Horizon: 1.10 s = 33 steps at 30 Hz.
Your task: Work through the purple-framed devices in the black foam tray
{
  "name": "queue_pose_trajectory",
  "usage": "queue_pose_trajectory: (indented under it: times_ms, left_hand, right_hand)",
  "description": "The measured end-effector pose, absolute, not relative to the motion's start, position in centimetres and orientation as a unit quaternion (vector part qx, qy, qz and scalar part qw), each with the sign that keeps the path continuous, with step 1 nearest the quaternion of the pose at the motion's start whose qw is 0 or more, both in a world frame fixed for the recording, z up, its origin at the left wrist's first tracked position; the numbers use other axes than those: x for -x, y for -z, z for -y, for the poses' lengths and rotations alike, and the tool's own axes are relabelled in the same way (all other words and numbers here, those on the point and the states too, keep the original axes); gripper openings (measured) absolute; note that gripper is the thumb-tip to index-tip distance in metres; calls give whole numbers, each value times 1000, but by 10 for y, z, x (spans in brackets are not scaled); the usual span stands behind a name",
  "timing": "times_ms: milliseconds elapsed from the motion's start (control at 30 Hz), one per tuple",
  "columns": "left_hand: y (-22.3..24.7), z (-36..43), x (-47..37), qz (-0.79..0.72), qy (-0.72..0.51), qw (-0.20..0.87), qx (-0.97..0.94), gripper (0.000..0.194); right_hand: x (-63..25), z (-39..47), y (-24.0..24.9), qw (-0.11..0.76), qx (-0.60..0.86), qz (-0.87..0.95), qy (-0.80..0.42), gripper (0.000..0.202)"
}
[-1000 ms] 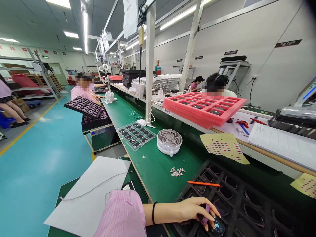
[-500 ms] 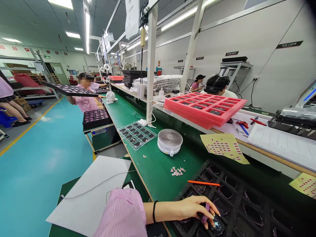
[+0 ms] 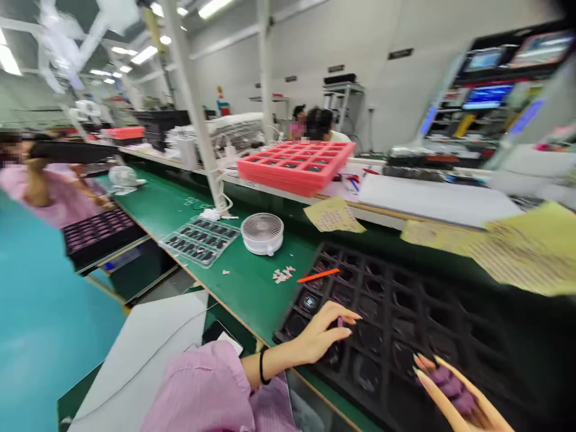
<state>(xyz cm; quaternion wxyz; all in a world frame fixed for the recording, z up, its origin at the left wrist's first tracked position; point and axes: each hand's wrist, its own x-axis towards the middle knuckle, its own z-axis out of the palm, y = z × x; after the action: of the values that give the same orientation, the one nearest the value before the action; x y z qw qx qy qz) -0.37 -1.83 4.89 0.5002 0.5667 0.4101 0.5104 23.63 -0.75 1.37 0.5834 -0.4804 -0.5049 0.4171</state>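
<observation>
We seem to be mid-handling at the black tray (image 3: pixel 386 378) on the worktop (image 3: pixel 252 289), a lit watch (image 3: pixel 309 302) inside. Our left hand (image 3: pixel 324 331) spreads loosely above; our right hand (image 3: pixel 459 393) curls, grip unclear. Next calls for light fingertips.

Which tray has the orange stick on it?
The black tray under your left hand: the orange stick lies across its left edge. The pink tray and clear tray have none.

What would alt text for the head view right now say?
A person's left hand and right hand are over a black tray of dark pieces on a green bench. An orange stick lies at the tray's edge; beyond is a white fan.
</observation>
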Motion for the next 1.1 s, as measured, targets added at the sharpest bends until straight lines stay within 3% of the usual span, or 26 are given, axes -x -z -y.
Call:
queue_pose_trajectory:
  times_ms: [133, 300, 467, 667, 867, 1100]
  left_hand:
    - [-63, 24, -23, -399, -433, 480, -650, 29]
    - [-58, 31, -68, -365, -331, 493, -717, 26]
    - [-40, 36, -100, -409, -292, 420, -755, 30]
    - [-38, 31, -106, -414, -273, 329, -804, 44]
    - [-68, -1, -99, -301, -252, 325, -860, 68]
    - [-81, -41, -114, -194, -249, 347, -883, 51]
  right_hand:
    - [-252, 25, -26, 613, 564, 413, -369, 56]
    - [-264, 33, -32, 647, 565, 368, -357, 55]
    - [-267, 40, -30, 639, 556, 380, -371, 51]
    - [-266, 26, -31, 609, 541, 394, -427, 55]
    - [-271, 18, -44, 522, 465, 421, -578, 48]
    - [-268, 13, -51, 542, 460, 408, -573, 45]
